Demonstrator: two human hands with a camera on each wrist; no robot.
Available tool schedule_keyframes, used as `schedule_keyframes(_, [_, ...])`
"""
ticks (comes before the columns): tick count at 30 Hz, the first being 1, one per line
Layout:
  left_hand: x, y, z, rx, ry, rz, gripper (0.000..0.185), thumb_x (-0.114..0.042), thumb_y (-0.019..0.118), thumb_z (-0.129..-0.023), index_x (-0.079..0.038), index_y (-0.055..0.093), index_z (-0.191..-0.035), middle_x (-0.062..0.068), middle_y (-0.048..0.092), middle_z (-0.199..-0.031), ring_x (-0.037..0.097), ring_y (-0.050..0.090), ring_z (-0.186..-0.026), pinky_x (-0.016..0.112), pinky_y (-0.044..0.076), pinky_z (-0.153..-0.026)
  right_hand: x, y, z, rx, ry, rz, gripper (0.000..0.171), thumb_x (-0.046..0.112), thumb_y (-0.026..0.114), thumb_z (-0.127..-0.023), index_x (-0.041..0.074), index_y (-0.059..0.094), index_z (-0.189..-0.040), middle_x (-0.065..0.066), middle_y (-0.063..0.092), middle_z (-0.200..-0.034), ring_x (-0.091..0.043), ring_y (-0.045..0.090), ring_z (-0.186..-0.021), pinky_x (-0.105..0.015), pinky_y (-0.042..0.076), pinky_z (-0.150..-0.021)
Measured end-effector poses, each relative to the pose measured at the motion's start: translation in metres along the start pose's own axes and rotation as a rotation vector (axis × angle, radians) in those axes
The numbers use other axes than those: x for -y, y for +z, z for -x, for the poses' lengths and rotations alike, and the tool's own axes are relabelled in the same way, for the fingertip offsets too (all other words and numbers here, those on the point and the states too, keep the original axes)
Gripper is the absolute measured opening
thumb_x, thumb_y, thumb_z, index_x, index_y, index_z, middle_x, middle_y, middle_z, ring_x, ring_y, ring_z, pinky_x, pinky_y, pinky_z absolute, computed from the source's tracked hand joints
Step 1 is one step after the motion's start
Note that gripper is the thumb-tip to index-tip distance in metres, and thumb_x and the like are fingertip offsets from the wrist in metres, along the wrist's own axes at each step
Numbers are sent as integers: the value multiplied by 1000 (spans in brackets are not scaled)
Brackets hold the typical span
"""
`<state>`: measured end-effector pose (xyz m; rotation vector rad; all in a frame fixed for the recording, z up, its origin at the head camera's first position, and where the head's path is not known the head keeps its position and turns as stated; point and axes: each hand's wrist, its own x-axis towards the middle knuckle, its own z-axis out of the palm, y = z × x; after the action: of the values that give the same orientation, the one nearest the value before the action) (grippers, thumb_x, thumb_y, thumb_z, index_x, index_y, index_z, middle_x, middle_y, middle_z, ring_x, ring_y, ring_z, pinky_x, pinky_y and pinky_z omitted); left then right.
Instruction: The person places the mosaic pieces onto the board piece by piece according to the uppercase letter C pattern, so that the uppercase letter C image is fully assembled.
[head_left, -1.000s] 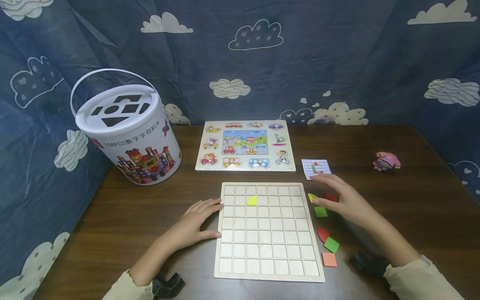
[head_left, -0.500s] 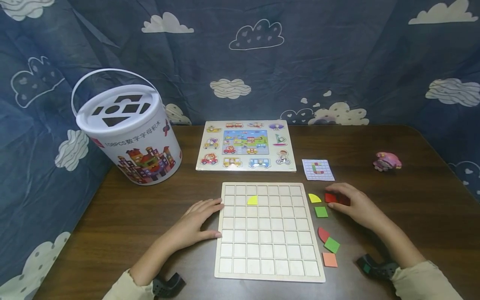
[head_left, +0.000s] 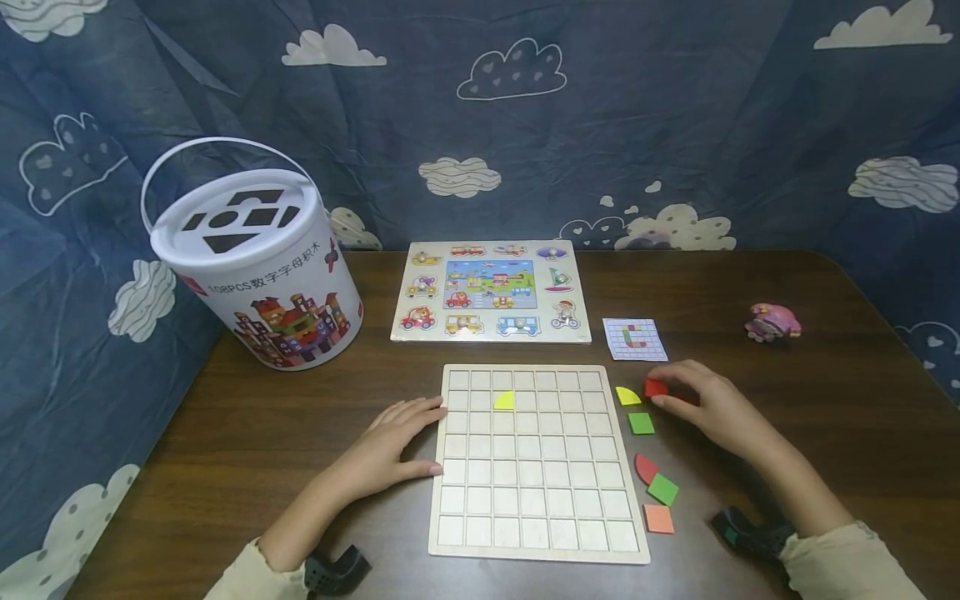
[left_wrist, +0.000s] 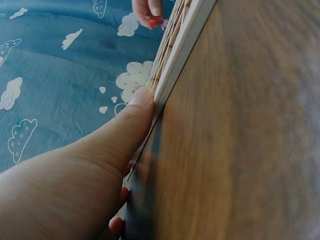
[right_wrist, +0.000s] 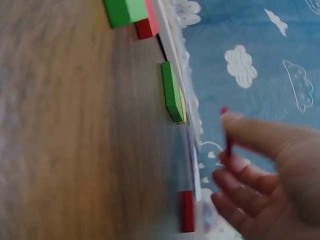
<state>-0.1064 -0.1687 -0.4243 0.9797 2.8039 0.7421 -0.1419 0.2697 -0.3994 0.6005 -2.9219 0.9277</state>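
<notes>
My right hand (head_left: 708, 408) pinches a red block (head_left: 656, 387) between thumb and fingertips; the right wrist view shows this red block (right_wrist: 228, 137) off the table. Another red block (right_wrist: 187, 211) lies on the table there, apart from the fingers. My left hand (head_left: 393, 442) rests at the left edge of the wooden grid board (head_left: 536, 557), its thumb touching the rim in the left wrist view. One yellow quarter-round block (head_left: 505, 401) lies in a cell of the board. A second yellow quarter-round block (head_left: 627, 396) and a green square block (head_left: 641, 423) lie right of it.
Nearer the front, right of the board, lie a red quarter-round block (head_left: 645, 468), a green block (head_left: 663, 489) and an orange block (head_left: 659, 519). A pattern card (head_left: 635, 339), a picture puzzle (head_left: 491, 325), a white bucket (head_left: 262, 275) and a pink toy (head_left: 773, 322) stand farther back.
My right hand moved from beside the card and yellow block rightward to the red block, took hold of it and lifted it slightly. My left hand and the board stayed put.
</notes>
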Motion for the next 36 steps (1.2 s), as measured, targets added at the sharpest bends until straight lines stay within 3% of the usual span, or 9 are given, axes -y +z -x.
schedule_keyframes(12, [1, 1, 0, -2, -2, 0, 73, -55, 57, -78, -14, 39, -136, 3, 31, -142, 25, 25, -130, 43, 13, -106, 60, -3, -13, -113, -151, -34, 40, 8, 74, -73, 7, 61, -110, -4, 57, -105, -20, 51, -97, -43, 48, -77])
schedule_keyframes(20, [1, 2, 1, -8, -10, -2, 72, -54, 58, -78, -16, 39, -136, 2, 31, -143, 24, 24, -130, 43, 13, -106, 97, 11, -34, -134, -205, -146, 37, 14, 72, -77, 9, 61, -112, 1, 59, -103, -15, 52, -96, -43, 48, -79])
schedule_keyframes(28, [1, 2, 1, -8, -4, -2, 73, -55, 57, -78, -15, 39, -136, 3, 31, -142, 25, 25, -130, 45, 14, -106, 116, 43, -52, -93, -194, -258, 35, 12, 71, -77, 10, 61, -110, 2, 59, -103, -16, 53, -94, -39, 47, -81])
schedule_keyframes(36, [0, 0, 0, 2, -12, 2, 74, -55, 57, -78, -15, 38, -137, 3, 30, -143, 25, 24, -130, 43, 13, -106, 100, 74, -62, 63, -123, -262, 28, 16, 71, -78, 10, 62, -104, 4, 58, -97, -15, 54, -87, -32, 48, -77])
